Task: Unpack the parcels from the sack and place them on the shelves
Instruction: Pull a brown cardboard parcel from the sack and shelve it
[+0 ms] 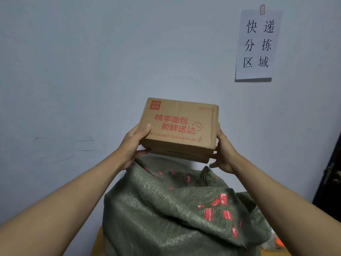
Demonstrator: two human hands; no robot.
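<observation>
So, box (178,129): held up above the sack (171,209)
left hand (133,145): fingers curled, gripping its left end
right hand (224,151): same, right end

The rectangular brown cardboard box (180,126) bears red printed characters. The coarse woven green plastic sack (166,209) carries red labels. The white paper sign (257,44) shows black characters.

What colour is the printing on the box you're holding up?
Red, printed on the brown cardboard box; it shows clearly in the head view, the only view.
</observation>
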